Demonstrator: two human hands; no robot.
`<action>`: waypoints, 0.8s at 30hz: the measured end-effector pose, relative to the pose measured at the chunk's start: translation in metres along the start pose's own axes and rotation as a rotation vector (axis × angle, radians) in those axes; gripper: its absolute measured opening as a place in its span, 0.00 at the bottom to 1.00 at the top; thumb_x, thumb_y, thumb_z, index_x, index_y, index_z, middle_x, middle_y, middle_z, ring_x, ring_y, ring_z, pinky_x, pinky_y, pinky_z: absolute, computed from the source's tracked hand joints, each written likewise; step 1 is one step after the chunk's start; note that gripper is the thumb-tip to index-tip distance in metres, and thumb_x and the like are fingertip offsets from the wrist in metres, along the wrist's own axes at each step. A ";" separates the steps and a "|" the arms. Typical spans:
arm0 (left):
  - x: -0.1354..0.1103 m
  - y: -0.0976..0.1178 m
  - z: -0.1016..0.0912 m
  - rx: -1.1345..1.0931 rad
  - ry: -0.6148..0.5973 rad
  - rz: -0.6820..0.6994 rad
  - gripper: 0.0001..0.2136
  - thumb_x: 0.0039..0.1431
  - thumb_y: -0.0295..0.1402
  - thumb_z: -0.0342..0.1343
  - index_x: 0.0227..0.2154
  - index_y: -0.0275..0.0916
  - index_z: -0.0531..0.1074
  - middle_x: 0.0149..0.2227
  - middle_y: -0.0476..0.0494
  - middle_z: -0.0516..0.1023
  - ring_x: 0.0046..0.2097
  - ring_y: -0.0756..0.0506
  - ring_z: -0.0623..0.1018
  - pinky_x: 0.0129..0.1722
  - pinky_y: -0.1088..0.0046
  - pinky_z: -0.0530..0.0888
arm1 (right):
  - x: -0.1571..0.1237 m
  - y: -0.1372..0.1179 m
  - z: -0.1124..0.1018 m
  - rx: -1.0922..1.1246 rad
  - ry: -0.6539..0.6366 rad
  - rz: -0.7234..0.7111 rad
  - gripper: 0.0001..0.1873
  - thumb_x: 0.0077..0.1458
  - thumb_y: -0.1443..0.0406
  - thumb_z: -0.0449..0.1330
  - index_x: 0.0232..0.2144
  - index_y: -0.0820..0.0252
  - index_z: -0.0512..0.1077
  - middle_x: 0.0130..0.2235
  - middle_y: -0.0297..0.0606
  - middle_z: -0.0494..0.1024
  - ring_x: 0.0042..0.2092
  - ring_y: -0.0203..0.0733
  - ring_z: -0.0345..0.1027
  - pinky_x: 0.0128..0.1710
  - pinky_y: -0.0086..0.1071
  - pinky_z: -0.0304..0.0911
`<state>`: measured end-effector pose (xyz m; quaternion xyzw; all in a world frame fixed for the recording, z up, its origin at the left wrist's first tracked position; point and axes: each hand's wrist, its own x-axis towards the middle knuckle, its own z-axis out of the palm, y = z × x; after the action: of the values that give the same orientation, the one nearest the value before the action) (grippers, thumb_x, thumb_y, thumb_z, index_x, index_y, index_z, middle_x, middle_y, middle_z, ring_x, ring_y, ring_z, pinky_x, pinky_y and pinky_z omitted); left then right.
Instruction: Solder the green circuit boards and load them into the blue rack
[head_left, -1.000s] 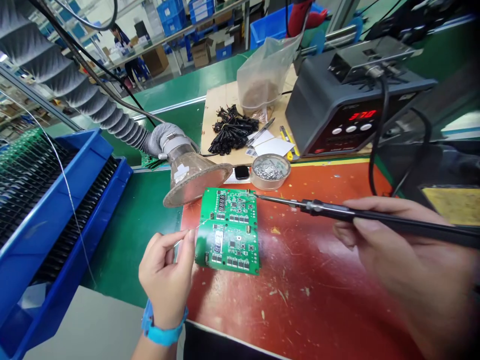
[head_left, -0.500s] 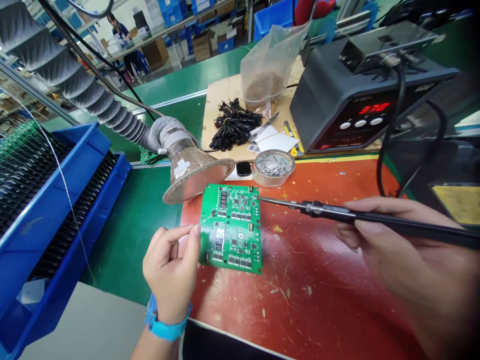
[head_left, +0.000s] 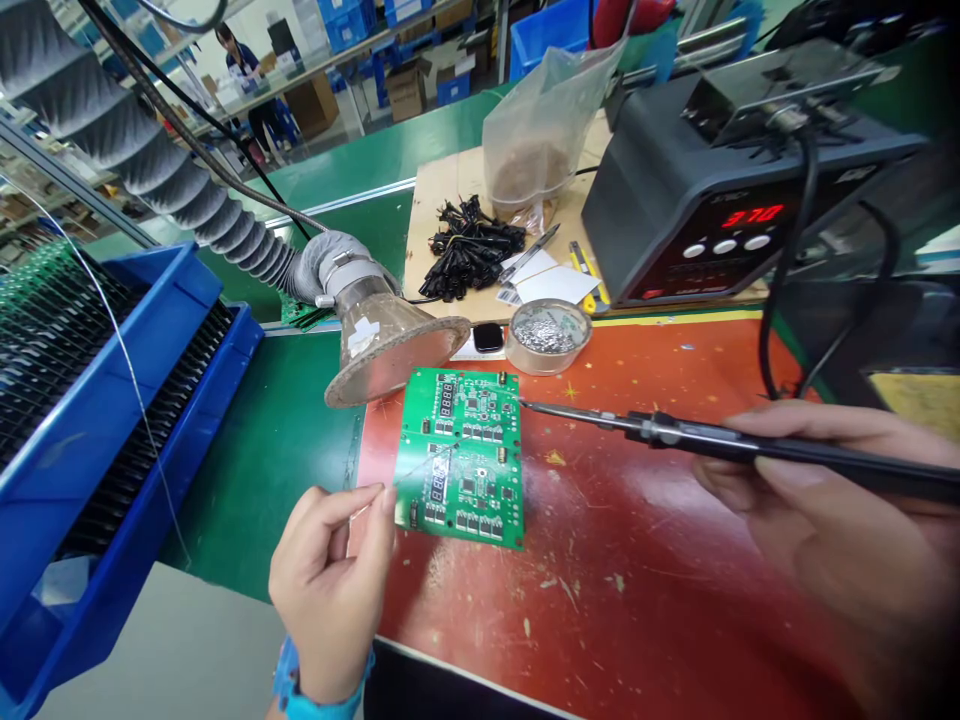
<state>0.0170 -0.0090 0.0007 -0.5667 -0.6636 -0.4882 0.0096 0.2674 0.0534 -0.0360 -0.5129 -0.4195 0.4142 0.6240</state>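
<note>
A green circuit board (head_left: 491, 450) with two digit displays and several small parts lies on the red mat. My left hand (head_left: 337, 580), a blue band at its wrist, pinches a thin solder wire (head_left: 420, 465) between thumb and forefinger; the wire reaches across the board's left half. My right hand (head_left: 832, 510) grips a black soldering iron (head_left: 690, 435) like a pen. Its tip is close to the board's upper right edge; whether they touch I cannot tell.
A fume extractor funnel (head_left: 394, 345) hangs just behind the board. Beside it are a round tin (head_left: 551, 335) of solder bits, black cables (head_left: 472, 245) and a soldering station (head_left: 720, 200) reading 370. Blue bins (head_left: 150, 310) of boards stand left. A person (head_left: 244, 75) sits far back.
My left hand has moved slightly down and left, and the wire's far end now lies further right over the board. The soldering iron has shifted a little right and down. The board stays put.
</note>
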 end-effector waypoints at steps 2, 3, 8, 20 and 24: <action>0.000 -0.001 0.001 0.001 -0.009 -0.007 0.04 0.48 0.24 0.60 0.26 0.39 0.74 0.18 0.56 0.56 0.20 0.55 0.57 0.18 0.77 0.55 | -0.001 0.002 -0.002 -0.020 -0.003 0.018 0.09 0.38 0.61 0.66 0.27 0.56 0.74 0.22 0.34 0.72 0.21 0.36 0.65 0.17 0.30 0.58; 0.000 -0.002 0.002 0.002 -0.015 -0.014 0.04 0.48 0.24 0.60 0.27 0.39 0.74 0.18 0.56 0.56 0.20 0.55 0.57 0.18 0.77 0.55 | -0.002 0.002 -0.003 -0.034 -0.004 0.024 0.10 0.38 0.61 0.66 0.27 0.56 0.74 0.23 0.34 0.73 0.22 0.36 0.66 0.17 0.30 0.58; 0.000 -0.003 0.004 0.008 -0.023 -0.029 0.04 0.48 0.25 0.60 0.27 0.40 0.74 0.18 0.56 0.56 0.20 0.55 0.57 0.18 0.77 0.55 | -0.005 -0.001 0.002 -0.059 -0.018 0.007 0.10 0.38 0.59 0.66 0.26 0.55 0.74 0.23 0.34 0.73 0.21 0.36 0.66 0.17 0.28 0.61; -0.001 -0.001 0.002 0.004 -0.030 -0.020 0.04 0.48 0.25 0.60 0.27 0.40 0.74 0.18 0.56 0.56 0.20 0.55 0.57 0.18 0.77 0.56 | -0.002 -0.002 -0.002 -0.001 0.020 0.089 0.13 0.34 0.58 0.68 0.25 0.56 0.75 0.22 0.34 0.73 0.20 0.35 0.66 0.16 0.28 0.58; -0.001 0.001 0.001 0.021 -0.035 -0.017 0.03 0.49 0.26 0.60 0.27 0.40 0.74 0.18 0.56 0.56 0.20 0.55 0.57 0.18 0.77 0.56 | -0.003 -0.001 -0.002 -0.032 -0.032 0.043 0.11 0.37 0.58 0.67 0.26 0.55 0.75 0.23 0.34 0.73 0.21 0.35 0.67 0.17 0.27 0.61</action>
<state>0.0184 -0.0091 -0.0001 -0.5693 -0.6738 -0.4710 -0.0003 0.2687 0.0496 -0.0353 -0.5251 -0.4248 0.4290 0.5999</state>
